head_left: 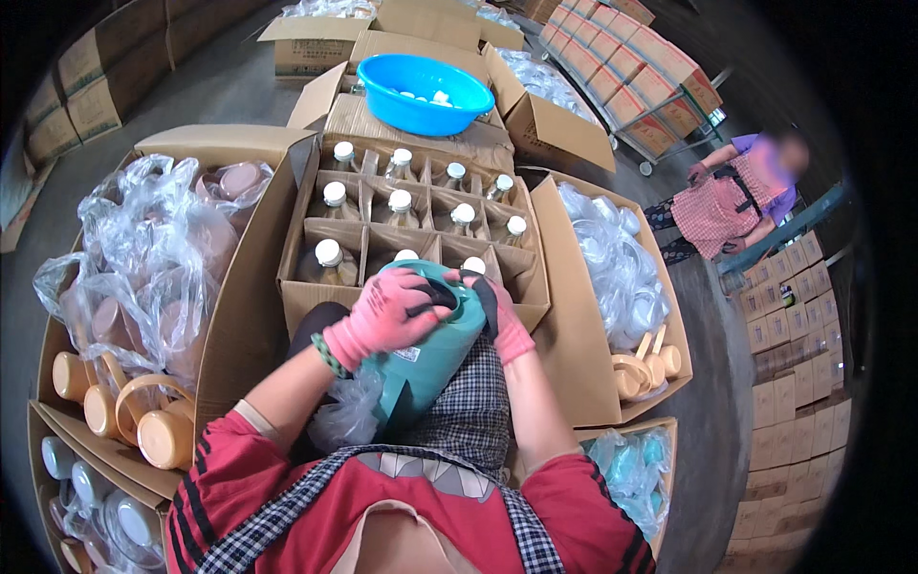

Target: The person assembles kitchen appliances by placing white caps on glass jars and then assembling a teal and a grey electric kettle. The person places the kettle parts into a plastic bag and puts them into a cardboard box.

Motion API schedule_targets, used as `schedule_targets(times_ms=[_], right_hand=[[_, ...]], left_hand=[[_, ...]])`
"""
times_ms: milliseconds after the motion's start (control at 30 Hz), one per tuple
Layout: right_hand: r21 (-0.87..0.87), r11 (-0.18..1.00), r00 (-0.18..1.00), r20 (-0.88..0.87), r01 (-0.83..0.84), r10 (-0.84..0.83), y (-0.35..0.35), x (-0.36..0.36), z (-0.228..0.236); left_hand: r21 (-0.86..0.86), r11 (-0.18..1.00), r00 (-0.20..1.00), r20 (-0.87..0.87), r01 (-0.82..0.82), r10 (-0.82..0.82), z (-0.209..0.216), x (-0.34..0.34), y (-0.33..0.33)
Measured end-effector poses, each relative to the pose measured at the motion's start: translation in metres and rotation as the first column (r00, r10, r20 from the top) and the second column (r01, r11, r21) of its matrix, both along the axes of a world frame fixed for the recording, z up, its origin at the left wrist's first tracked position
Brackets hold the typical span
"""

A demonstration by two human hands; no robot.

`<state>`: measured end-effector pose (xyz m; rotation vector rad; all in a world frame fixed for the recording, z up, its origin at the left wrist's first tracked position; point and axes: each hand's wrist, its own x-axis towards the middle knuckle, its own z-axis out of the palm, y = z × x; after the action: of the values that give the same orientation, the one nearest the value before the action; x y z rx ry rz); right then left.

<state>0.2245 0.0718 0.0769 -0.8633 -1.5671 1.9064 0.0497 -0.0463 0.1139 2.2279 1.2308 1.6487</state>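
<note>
A teal plastic jug (428, 368) rests tilted across my lap, its dark opening facing away from me. My left hand (387, 314), in a pink glove with dark fingertips, grips the rim from the left, fingers curled over the edge. On the other side my right hand (501, 314), gloved alike, has its fingers closed at the rim; exactly what they pinch is hidden. A crumpled clear plastic bag (346, 413) lies by the jug's lower left side. Just beyond both hands stands a divided carton (304, 295) of clear bottles with white caps (399, 201).
A blue basin (421, 120) with small white pieces sits on a carton behind the bottles. Open cartons of bagged orange jugs (164, 438) flank me; the right one (559, 287) also holds clear-bagged items. A co-worker (732, 196) stands at right, near stacked boxes (794, 325) and a loaded cart (660, 124).
</note>
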Motion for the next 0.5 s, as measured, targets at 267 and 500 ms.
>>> schedule_targets(times_ms=[267,500], right_hand=[[0.634,0.774,0.942,0.262,-0.003,-0.211,-0.045,0.002,0.038],[0.469,0.194,0.482,0.876,-0.862,0.027,-0.049,-0.012,0.106]], left_hand=[[-0.195,0.454,0.150,0.980,0.869,0.132,-0.075,-0.051,0.044],[-0.319,0.396,0.334,0.942,0.861,0.034,-0.070,-0.011,0.030]])
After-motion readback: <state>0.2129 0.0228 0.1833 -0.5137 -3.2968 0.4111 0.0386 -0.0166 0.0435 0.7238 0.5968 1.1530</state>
